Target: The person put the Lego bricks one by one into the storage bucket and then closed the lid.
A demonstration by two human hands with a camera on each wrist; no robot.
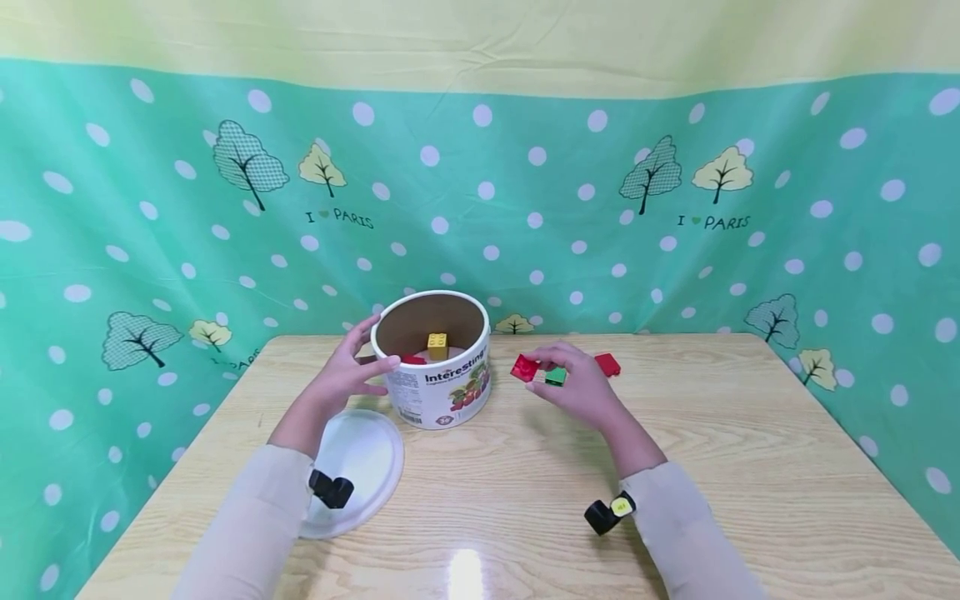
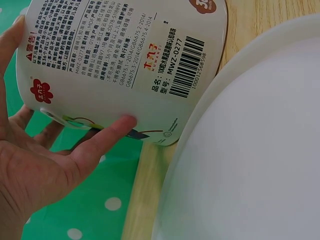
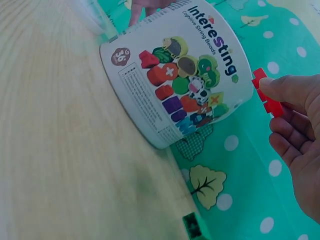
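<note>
A white bucket [image 1: 438, 396] printed "Interesting" stands on the table, top uncovered. My left hand [image 1: 347, 367] rests against its left side with fingers spread and mostly straight, touching the rim and wall; in the left wrist view one fingertip presses the printed wall. Inside the bucket lie a yellow brick [image 1: 437, 346] and a partly hidden red piece [image 1: 413, 360]. To the right of the bucket, my right hand [image 1: 573, 379] pinches a red toy brick [image 3: 267, 92] between thumb and fingers, above the table. A green brick [image 1: 556, 377] shows just behind that hand, partly covered by it.
Another red brick [image 1: 607, 364] lies on the table beyond the right hand. A round white lid [image 1: 360, 454] lies flat at the left, partly under the left forearm. Behind the wooden table [image 1: 487, 500] hangs a green dotted curtain [image 1: 525, 208].
</note>
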